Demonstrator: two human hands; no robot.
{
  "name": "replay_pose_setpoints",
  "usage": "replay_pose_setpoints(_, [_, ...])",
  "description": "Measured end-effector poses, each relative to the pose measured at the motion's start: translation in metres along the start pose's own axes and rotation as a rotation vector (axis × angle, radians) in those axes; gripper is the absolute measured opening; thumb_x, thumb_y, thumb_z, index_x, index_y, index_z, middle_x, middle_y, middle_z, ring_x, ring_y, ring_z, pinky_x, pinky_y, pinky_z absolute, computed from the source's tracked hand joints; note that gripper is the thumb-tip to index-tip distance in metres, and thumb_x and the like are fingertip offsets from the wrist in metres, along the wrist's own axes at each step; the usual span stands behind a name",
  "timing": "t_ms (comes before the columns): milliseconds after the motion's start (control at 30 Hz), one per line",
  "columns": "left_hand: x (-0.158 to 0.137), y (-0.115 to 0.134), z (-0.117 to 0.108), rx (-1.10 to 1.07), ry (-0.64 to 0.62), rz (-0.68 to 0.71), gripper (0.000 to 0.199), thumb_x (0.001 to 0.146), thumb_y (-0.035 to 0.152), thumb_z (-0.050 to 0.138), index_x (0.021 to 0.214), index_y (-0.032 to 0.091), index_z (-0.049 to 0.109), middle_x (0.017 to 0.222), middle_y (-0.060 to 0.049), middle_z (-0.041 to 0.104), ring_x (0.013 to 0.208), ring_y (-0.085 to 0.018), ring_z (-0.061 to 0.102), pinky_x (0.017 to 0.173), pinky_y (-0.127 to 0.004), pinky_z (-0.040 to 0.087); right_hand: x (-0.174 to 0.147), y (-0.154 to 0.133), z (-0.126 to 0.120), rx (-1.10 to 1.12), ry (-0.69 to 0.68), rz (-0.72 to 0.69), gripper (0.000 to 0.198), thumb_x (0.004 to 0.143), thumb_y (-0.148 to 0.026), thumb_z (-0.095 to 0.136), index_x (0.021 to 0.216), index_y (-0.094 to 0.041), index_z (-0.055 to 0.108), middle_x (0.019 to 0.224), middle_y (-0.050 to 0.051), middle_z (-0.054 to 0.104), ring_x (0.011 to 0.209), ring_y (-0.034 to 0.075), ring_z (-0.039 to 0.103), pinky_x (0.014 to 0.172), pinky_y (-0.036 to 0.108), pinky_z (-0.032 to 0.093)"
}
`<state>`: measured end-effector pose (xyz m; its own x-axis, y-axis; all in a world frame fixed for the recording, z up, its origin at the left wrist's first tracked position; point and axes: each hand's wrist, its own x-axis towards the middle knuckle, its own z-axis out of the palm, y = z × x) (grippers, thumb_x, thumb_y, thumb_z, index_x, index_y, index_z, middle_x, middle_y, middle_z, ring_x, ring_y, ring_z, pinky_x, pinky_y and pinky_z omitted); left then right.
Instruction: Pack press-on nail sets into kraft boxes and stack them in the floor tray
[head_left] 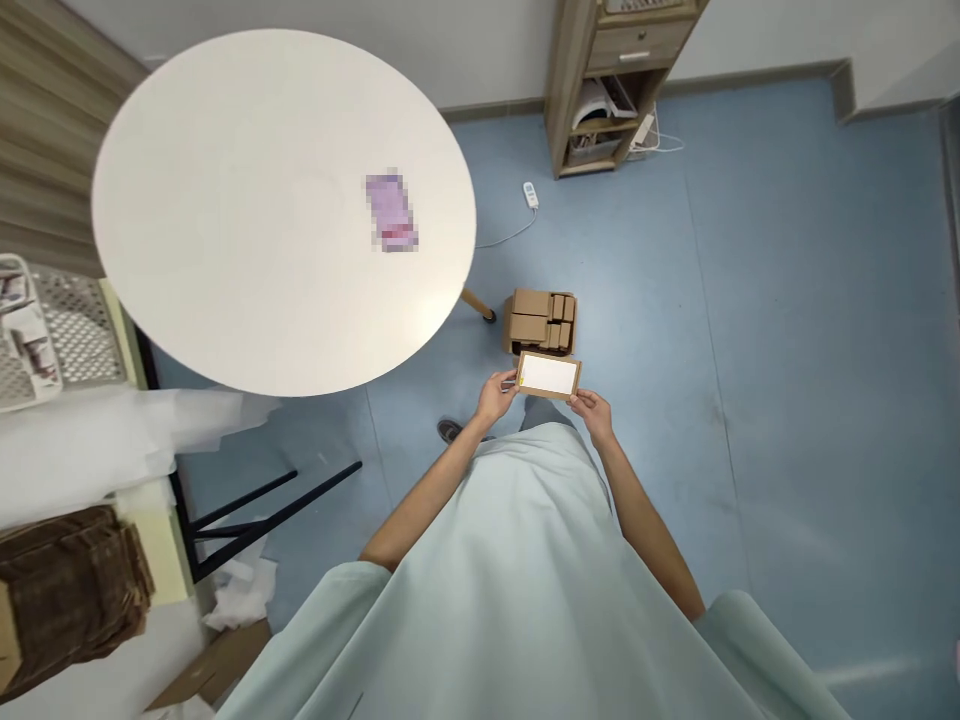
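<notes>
Between my two hands is a small flat cardboard box [548, 375] with a large white panel on its upper face and a tiny yellow mark at the panel's left corner. My left hand [496, 398] grips its left end, fingers closed on the edge. At the lower right corner, my right hand [592, 412] pinches the box. Just beyond it on the floor stands an open carton [507, 325] packed with several small brown boxes [531, 303]. The undersides of the held box and some fingertips are hidden.
A round white table [225, 220] bears a pixelated purple item [391, 212]. A white remote-like device [530, 195] on a cord lies on the blue floor. A wooden shelf unit [564, 90] stands by the wall. Black metal legs [277, 518] and white wrapping [90, 440] are at left.
</notes>
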<state>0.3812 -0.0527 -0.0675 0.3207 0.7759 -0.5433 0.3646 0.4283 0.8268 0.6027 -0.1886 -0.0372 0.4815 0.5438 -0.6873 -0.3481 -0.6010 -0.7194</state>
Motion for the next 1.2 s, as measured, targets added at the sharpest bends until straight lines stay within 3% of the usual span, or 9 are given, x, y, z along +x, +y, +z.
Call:
replay_pose_setpoints(100, [0.024,0.012,0.038,0.048,0.000,-0.046,0.038,0.089,0.029,0.083,0.125,0.018,0.077,0.125,-0.014,0.075,0.098,-0.026,0.078,0.101,-0.050,0.064,0.036,-0.016,-0.033,-0.003,-0.008,0.029,0.072,0.053,-0.069,0.098,0.098,-0.020,0.071,0.100,0.013,0.084,0.098,0.032,0.081,0.098,0.053,0.063])
replay_pose_setpoints(233, [0.051,0.019,0.066,0.119,0.003,-0.093,0.043,0.088,0.024,0.080,0.130,0.017,0.075,0.128,-0.015,0.075,0.101,-0.027,0.078,0.102,-0.048,0.063,0.080,-0.030,-0.056,-0.024,-0.036,0.059,0.074,0.052,-0.071,0.097,0.100,-0.020,0.072,0.103,0.013,0.084,0.099,0.031,0.080,0.099,0.052,0.062])
replay_pose_setpoints(467, [0.093,0.024,0.073,0.196,0.015,-0.098,0.039,0.089,0.026,0.076,0.127,0.019,0.078,0.113,-0.011,0.081,0.099,-0.026,0.076,0.105,-0.050,0.061,0.132,-0.030,-0.054,-0.015,-0.060,0.106,0.066,0.062,-0.067,0.095,0.101,-0.020,0.070,0.104,0.013,0.084,0.096,0.028,0.080,0.096,0.049,0.063])
replay_pose_setpoints(600, [0.120,0.031,0.078,0.298,-0.027,-0.166,0.040,0.091,0.023,0.072,0.130,0.016,0.077,0.125,-0.014,0.080,0.111,-0.028,0.076,0.111,-0.047,0.057,0.157,-0.025,-0.051,-0.003,-0.069,0.147,0.062,0.067,-0.060,0.096,0.106,-0.020,0.070,0.111,0.013,0.083,0.099,0.026,0.079,0.097,0.046,0.063])
replay_pose_setpoints(733, [0.148,0.027,0.094,0.312,-0.088,-0.262,0.039,0.093,0.018,0.070,0.132,0.014,0.074,0.131,-0.014,0.078,0.112,-0.025,0.077,0.110,-0.041,0.057,0.193,-0.013,-0.056,0.002,-0.031,0.176,0.061,0.067,-0.057,0.097,0.107,-0.020,0.070,0.113,0.012,0.082,0.097,0.025,0.078,0.097,0.045,0.063])
replay_pose_setpoints(900, [0.191,-0.008,0.117,0.334,-0.163,-0.303,0.034,0.094,0.012,0.067,0.128,0.014,0.074,0.134,-0.014,0.077,0.117,-0.025,0.075,0.112,-0.039,0.056,0.253,0.020,-0.062,-0.030,0.020,0.197,0.061,0.066,-0.056,0.096,0.109,-0.021,0.070,0.116,0.012,0.081,0.098,0.025,0.077,0.098,0.048,0.062])
replay_pose_setpoints(1200, [0.289,-0.120,0.150,0.395,-0.260,-0.336,0.053,0.094,0.018,0.069,0.147,0.012,0.064,0.154,-0.019,0.064,0.124,-0.027,0.071,0.115,-0.041,0.051,0.361,0.111,-0.046,-0.117,0.044,0.158,0.051,0.079,-0.050,0.083,0.116,-0.019,0.067,0.123,0.014,0.078,0.102,0.024,0.074,0.099,0.046,0.060])
